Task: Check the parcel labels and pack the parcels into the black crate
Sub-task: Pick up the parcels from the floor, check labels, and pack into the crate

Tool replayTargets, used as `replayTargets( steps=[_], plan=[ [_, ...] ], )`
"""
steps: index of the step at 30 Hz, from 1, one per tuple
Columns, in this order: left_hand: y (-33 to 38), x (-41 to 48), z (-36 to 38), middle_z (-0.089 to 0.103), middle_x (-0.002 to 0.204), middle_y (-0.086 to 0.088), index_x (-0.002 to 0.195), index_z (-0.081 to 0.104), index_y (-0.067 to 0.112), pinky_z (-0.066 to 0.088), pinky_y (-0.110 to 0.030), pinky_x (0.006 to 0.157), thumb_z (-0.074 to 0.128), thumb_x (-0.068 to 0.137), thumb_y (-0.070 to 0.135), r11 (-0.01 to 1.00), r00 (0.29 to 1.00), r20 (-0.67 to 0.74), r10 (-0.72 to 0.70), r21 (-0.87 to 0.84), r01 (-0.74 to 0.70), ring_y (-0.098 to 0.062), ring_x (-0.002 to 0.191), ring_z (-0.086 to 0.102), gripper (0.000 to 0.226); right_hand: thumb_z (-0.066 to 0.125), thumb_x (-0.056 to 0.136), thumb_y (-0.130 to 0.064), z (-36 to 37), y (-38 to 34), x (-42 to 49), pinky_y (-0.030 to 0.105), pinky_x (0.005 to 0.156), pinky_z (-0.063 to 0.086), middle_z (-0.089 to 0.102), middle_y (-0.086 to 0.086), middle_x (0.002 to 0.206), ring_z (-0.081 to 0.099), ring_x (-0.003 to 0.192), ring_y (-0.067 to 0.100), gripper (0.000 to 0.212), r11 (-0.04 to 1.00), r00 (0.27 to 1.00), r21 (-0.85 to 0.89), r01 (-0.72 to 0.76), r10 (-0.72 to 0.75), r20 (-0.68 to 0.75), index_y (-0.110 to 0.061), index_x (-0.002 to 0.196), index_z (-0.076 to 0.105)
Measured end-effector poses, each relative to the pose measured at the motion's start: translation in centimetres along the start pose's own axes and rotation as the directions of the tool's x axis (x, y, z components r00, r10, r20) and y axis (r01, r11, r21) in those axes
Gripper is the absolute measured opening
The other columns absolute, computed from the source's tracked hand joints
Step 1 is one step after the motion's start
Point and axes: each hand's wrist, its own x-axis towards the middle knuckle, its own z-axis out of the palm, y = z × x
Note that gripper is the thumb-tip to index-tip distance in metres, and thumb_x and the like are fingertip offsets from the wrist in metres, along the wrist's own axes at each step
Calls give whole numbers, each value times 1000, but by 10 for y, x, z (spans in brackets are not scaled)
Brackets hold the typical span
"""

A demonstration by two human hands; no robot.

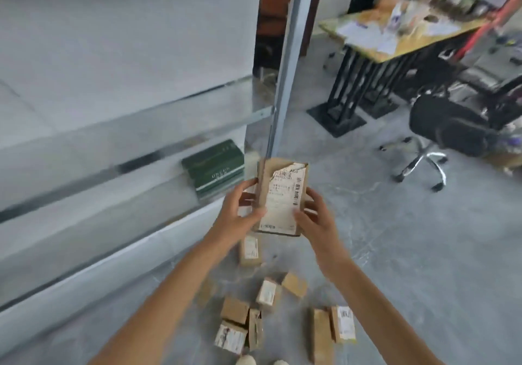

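Note:
I hold a brown cardboard parcel (282, 195) upright in front of me, its torn white shipping label with barcodes facing me. My left hand (240, 212) grips its left edge, thumb on the front. My right hand (313, 215) grips its right edge, thumb on the label. Several more small brown parcels (268, 308) lie scattered on the grey floor below, some with white labels up. No black crate is in view.
A grey metal shelving rack (113, 110) fills the left, with a green box (214, 164) on a lower shelf. A cluttered desk (395, 31) and a black office chair (452, 130) stand at the right. My shoes (260, 360) show at the bottom edge.

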Motion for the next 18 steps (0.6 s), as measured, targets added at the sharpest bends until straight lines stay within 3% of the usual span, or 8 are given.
replayTargets(
  steps=[3,5,10,14,18],
  plan=[
    [83,-23,-21,54,119,16,118,45,44,56,-28,82,74,75,18,966,974,-97,203,-146,-216,-8,110,56,58,51,95,-8,18,-81,-27,32,86,55,60,3,118,62,107,16,42,983,982,86,163,-170,86,-28,131,46],
    [120,-42,-29,54,126,13,129,40,42,57,-28,78,74,75,20,941,963,-101,250,-211,-266,-9,115,54,67,49,95,-6,30,-119,-48,32,92,52,60,-3,125,58,114,11,44,955,945,99,280,-293,148,-28,132,47],
    [173,-91,-41,54,129,8,129,29,49,57,-28,81,69,82,14,918,948,-228,222,-278,-282,-15,116,54,71,54,92,-6,35,-171,-85,7,78,48,55,-23,127,51,114,-12,52,876,845,117,467,-482,231,-39,132,48],
    [199,-137,-27,54,126,4,127,26,42,54,-23,74,73,79,26,949,960,-246,137,-245,-198,-16,112,54,69,64,86,-10,22,-181,-115,13,85,50,53,-29,127,49,120,-8,66,831,785,140,539,-555,276,-39,139,36],
    [199,-191,-5,55,127,0,119,33,39,54,-40,91,71,66,49,961,942,-321,97,-215,-172,-21,112,57,66,66,81,-26,7,-184,-144,19,71,56,59,-19,118,57,109,-4,46,794,762,222,566,-606,227,-37,121,49]
  ],
)
